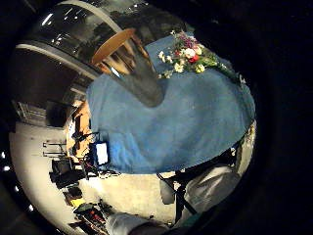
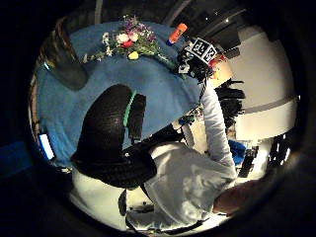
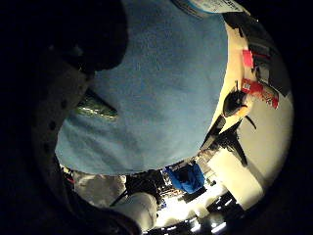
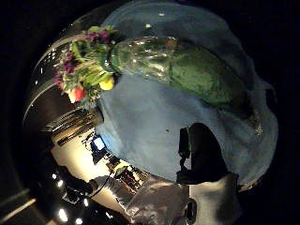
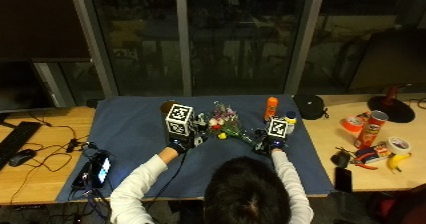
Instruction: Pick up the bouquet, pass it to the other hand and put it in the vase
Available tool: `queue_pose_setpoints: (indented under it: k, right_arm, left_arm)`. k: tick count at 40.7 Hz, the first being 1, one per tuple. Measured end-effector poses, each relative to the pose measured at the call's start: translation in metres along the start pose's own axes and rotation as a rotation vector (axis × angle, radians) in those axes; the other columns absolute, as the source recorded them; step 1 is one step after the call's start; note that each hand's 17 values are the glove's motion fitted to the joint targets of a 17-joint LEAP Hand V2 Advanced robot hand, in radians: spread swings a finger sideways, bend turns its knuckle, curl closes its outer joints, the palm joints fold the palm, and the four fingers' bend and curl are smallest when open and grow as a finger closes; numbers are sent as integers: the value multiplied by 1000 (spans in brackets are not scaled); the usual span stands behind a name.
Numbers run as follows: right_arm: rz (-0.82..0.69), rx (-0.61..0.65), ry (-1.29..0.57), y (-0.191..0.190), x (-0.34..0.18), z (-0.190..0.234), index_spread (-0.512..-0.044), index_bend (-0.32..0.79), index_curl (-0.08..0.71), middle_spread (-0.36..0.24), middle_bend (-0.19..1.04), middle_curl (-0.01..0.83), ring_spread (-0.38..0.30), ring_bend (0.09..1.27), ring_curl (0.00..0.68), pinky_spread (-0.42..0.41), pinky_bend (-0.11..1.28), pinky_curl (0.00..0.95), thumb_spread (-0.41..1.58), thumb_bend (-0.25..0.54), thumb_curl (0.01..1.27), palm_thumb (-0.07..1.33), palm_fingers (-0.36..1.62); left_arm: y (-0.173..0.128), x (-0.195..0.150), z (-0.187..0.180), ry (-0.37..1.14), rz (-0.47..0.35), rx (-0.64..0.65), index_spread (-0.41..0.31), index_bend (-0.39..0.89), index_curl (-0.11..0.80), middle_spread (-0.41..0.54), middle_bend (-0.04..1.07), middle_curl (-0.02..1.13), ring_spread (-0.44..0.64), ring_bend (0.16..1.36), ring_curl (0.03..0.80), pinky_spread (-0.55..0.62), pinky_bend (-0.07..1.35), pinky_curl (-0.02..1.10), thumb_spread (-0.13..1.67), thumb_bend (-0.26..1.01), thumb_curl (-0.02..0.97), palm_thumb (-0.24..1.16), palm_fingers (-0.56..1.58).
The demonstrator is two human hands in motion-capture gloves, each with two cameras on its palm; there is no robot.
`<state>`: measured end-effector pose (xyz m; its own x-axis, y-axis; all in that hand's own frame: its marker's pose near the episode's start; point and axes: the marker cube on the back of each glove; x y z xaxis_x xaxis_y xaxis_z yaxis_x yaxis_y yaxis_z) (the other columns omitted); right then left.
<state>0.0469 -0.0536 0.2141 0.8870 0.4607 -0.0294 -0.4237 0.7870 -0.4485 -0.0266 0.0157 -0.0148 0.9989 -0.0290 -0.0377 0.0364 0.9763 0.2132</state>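
Note:
The bouquet (image 5: 225,125), with red, yellow and pale flowers and green stems in clear wrap, lies on the blue cloth (image 5: 133,129) in the middle of the table. My right hand (image 5: 268,145) is at its stem end, fingers curled round the wrapped stems (image 4: 187,70); a green stem tip (image 3: 95,108) pokes out beside the palm. My left hand (image 5: 178,144) hovers over the cloth left of the flowers, fingers relaxed and holding nothing. The dark vase (image 5: 168,105) stands upright just beyond the left hand, also seen as the tall vase (image 1: 132,68) close to that palm.
An orange bottle (image 5: 271,107) and a small white-capped bottle (image 5: 289,118) stand behind the right hand. A black round object (image 5: 308,105), a red can (image 5: 374,129), tape and a banana (image 5: 397,161) lie on the wood at the right. A lit phone (image 5: 100,166) and cables sit at the left.

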Motion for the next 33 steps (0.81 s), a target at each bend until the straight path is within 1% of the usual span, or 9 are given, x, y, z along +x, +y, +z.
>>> queue_pose_setpoints:
  k: [5, 11, 14, 19, 20, 25, 29, 30, 33]
  right_arm:
    - [59, -6, -3, -4, 3, 5, -144, 85, 141, -37, 262, 410, -105, 659, 365, 65, 766, 351, 1013, -19, 443, 750, 556]
    - [77, -31, 9, -3, 3, 9, -143, 75, 142, -39, 259, 415, -105, 652, 370, 66, 757, 350, 1009, -22, 452, 752, 567]
    - [85, -69, 8, -2, 2, 14, -143, 71, 141, -36, 258, 418, -109, 654, 373, 66, 757, 352, 1008, -22, 456, 751, 573]
    - [39, -155, -10, 1, -1, 24, -144, 72, 139, -38, 269, 426, -111, 646, 376, 67, 743, 350, 1007, -23, 461, 751, 587]
    - [39, -155, -2, 0, -2, 25, -144, 72, 139, -39, 271, 426, -111, 645, 377, 67, 742, 350, 1011, -35, 459, 728, 588]
    - [87, -107, 88, -2, -3, 27, -143, 69, 137, -43, 302, 438, -111, 628, 379, 67, 726, 348, 1024, -24, 458, 723, 598]
    - [107, -170, 134, 5, -6, 29, -154, 110, 152, -51, 307, 441, -120, 603, 375, 42, 700, 344, 1048, 5, 474, 790, 621]
    - [100, -184, 134, 6, -7, 29, -157, 149, 166, -52, 294, 438, -123, 589, 373, 30, 693, 342, 1051, 8, 477, 803, 644]
    - [95, -194, 123, 6, -8, 29, -163, 140, 181, -60, 272, 435, -136, 589, 376, -5, 687, 341, 1059, 7, 478, 832, 702]
  left_arm:
    - [0, 1, -3, 1, 4, 12, 91, 152, 313, 265, 166, 264, 224, 618, 302, 242, 465, 356, 1120, -21, 310, 337, 283]
    - [1, 4, -6, 2, 8, 23, 91, 152, 315, 265, 166, 267, 228, 614, 301, 242, 464, 357, 1120, -21, 312, 337, 282]
    - [1, 5, -5, -5, 10, 18, 91, 152, 315, 265, 165, 268, 233, 613, 301, 242, 464, 357, 1126, -19, 313, 340, 282]
    - [1, 5, -2, 1, 10, 3, 91, 152, 315, 264, 169, 271, 236, 609, 300, 246, 460, 357, 1129, -20, 314, 341, 287]
    - [0, 5, -1, 5, 12, 2, 91, 151, 314, 264, 169, 271, 236, 609, 300, 247, 459, 357, 1129, -20, 315, 341, 287]
    - [1, 5, 0, 31, 8, -14, 91, 151, 314, 264, 168, 274, 237, 604, 301, 250, 458, 357, 1131, -21, 315, 341, 287]
    - [2, 4, 0, 32, 4, -17, 91, 152, 314, 261, 168, 275, 237, 595, 300, 251, 459, 358, 1132, -21, 316, 341, 286]
    - [2, 3, 1, 32, 4, -16, 91, 153, 315, 261, 168, 276, 238, 592, 299, 251, 459, 358, 1132, -21, 316, 341, 285]
    - [3, 3, 1, 35, 3, -14, 91, 152, 314, 261, 169, 276, 238, 590, 299, 251, 458, 358, 1132, -21, 316, 341, 286]
